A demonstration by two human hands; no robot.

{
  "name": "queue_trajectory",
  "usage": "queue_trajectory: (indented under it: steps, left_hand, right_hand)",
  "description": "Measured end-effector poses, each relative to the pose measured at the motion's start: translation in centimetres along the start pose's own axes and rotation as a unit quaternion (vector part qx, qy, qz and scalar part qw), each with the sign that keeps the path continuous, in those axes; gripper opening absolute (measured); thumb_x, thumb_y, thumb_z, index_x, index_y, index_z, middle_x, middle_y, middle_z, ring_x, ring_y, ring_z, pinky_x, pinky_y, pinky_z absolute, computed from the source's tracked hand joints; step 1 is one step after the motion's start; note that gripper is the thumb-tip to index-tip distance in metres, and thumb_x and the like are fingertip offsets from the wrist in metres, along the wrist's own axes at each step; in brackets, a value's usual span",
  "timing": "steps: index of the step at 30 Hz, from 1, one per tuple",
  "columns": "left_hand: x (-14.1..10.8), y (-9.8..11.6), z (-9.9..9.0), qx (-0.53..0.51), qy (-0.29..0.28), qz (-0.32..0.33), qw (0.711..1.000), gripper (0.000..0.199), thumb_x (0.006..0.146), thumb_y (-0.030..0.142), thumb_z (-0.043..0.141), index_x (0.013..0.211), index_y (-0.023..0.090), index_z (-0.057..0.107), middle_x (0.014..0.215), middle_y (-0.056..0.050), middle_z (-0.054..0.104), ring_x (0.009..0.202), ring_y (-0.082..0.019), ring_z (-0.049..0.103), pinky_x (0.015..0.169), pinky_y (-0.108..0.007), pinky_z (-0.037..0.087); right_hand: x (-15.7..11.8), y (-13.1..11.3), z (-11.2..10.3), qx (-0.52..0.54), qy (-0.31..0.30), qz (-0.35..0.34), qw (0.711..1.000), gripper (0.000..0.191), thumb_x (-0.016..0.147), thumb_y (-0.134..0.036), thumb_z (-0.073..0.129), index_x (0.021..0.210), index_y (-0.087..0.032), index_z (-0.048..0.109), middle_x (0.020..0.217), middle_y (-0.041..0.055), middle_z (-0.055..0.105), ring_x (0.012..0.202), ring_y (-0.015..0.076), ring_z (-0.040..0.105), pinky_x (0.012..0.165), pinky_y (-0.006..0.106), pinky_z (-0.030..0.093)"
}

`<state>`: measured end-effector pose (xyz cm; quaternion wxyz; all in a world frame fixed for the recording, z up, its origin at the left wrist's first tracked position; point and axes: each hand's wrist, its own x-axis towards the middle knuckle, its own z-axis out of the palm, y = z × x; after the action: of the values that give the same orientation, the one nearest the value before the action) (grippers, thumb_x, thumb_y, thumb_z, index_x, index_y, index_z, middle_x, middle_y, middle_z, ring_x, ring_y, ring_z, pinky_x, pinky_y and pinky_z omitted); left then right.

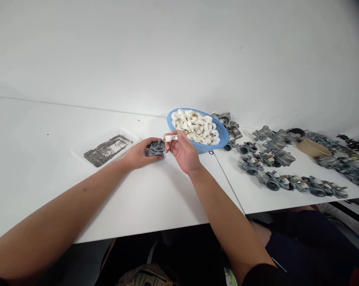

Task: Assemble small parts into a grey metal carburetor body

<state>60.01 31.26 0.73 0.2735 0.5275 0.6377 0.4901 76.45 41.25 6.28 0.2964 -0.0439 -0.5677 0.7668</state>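
My left hand (140, 154) is closed round a grey metal carburetor body (158, 147), held just above the white table with a brass piece showing in its open top. Close beside it, my right hand (183, 151) pinches a small white plastic carburetor float (171, 138). The float is near the carburetor's upper right edge; whether they touch I cannot tell. Behind my right hand stands a blue plastic basket (223, 137) heaped with white floats (194, 123). Left of my left hand, a white tray (128, 135) holds many thin metal pins (103, 153).
Several carburetor bodies, some with white floats, stand in rows (301, 184) on the right part of the table. A tan bowl (314, 147) sits among more metal parts. A seam (229, 182) crosses the table. Another person's leg (304, 238) shows below the table at right.
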Motion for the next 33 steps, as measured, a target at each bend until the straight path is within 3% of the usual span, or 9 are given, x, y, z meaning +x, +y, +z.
queue_trajectory:
  steps: [5,10,12,14,17,22,33]
  left_hand:
    - [0.0,-0.1,0.1,0.002,-0.002,0.015,1.000,0.069,0.071,0.048,0.080,0.130,0.024,0.053,0.117,-0.007,0.069,0.105,-0.027,0.067,0.091,-0.040,0.055]
    - [-0.1,0.2,0.0,0.009,-0.002,0.006,1.000,0.069,0.070,0.049,0.080,0.128,0.022,0.054,0.112,-0.007,0.069,0.100,-0.026,0.068,0.086,-0.038,0.055]
    - [-0.1,0.3,0.0,0.009,0.001,0.007,1.000,0.067,0.070,0.049,0.080,0.126,0.022,0.055,0.109,-0.006,0.069,0.096,-0.024,0.068,0.083,-0.035,0.055]
    - [-0.1,0.4,0.0,0.015,0.004,0.010,1.000,0.063,0.071,0.049,0.079,0.122,0.022,0.056,0.105,-0.004,0.069,0.092,-0.022,0.067,0.079,-0.033,0.054]
    - [0.0,0.4,0.0,0.045,0.011,0.003,0.999,0.057,0.073,0.049,0.077,0.120,0.023,0.058,0.099,-0.002,0.068,0.084,-0.019,0.065,0.072,-0.029,0.052]
    - [0.0,0.5,0.1,0.069,0.014,0.015,0.997,0.057,0.073,0.047,0.075,0.122,0.024,0.058,0.100,-0.001,0.067,0.083,-0.017,0.062,0.071,-0.028,0.049]
    - [-0.1,0.5,0.1,0.046,0.008,0.008,0.999,0.059,0.073,0.048,0.075,0.124,0.024,0.057,0.104,-0.003,0.067,0.088,-0.020,0.064,0.077,-0.032,0.051]
  right_hand:
    - [0.4,1.0,-0.6,-0.048,0.013,-0.004,0.999,0.049,0.086,-0.053,0.067,0.125,-0.028,0.052,0.105,0.0020,0.062,0.077,0.0136,0.056,0.076,0.031,0.049]
    - [0.4,1.7,-0.9,-0.156,0.014,-0.025,0.987,0.042,0.089,-0.055,0.061,0.120,-0.027,0.056,0.113,0.0043,0.063,0.088,0.0168,0.061,0.081,0.034,0.050]
    - [0.4,2.2,-1.0,-0.263,0.039,-0.072,0.961,0.035,0.093,-0.052,0.057,0.116,-0.025,0.057,0.118,0.0052,0.064,0.101,0.0196,0.061,0.092,0.037,0.048]
    - [0.3,2.7,-1.0,-0.380,0.058,-0.137,0.913,0.029,0.095,-0.046,0.056,0.114,-0.024,0.059,0.120,0.0057,0.064,0.112,0.0218,0.058,0.102,0.039,0.043]
    - [0.3,3.1,-1.0,-0.462,0.057,-0.193,0.864,0.021,0.097,-0.039,0.055,0.110,-0.023,0.060,0.118,0.0063,0.065,0.116,0.0229,0.058,0.105,0.040,0.041]
    - [0.8,3.7,-1.3,-0.433,0.050,-0.204,0.877,0.018,0.097,-0.038,0.056,0.106,-0.023,0.059,0.121,0.0064,0.065,0.118,0.0220,0.059,0.108,0.040,0.040]
    - [1.4,5.7,-3.2,-0.353,0.021,-0.097,0.931,0.041,0.095,-0.050,0.055,0.123,-0.021,0.049,0.131,0.0115,0.056,0.125,0.0234,0.053,0.110,0.043,0.042]
